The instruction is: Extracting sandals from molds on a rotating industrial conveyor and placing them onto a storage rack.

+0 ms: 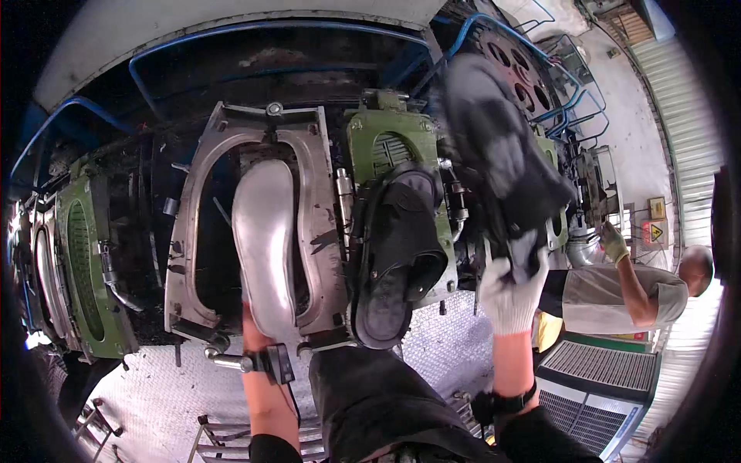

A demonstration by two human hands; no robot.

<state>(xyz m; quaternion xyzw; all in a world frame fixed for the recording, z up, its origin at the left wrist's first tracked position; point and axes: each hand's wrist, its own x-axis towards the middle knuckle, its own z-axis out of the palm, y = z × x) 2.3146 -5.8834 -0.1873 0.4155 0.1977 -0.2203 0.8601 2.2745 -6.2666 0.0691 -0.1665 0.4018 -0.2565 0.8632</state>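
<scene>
My right hand [513, 297], in a white knit glove, is closed on the near end of a black sandal [502, 139], which is raised and blurred by motion. A second black sandal [397, 255] rests on a green mould plate [386, 127] in front of me. To its left, a shiny metal shoe last [266, 239] stands within an open metal mould frame [185, 255]. My left forearm [270, 401] reaches up to the near end of this last. The last and the frame hide my left hand, so its fingers do not show.
More mould stations with green plates [81, 262] line the machine at the left. Blue pipe rails [278, 25] run along its back. At the right, another person [617, 297] with a gloved hand raised stands beside a grilled cooling unit [590, 401]. A metal rack [224, 440] is below.
</scene>
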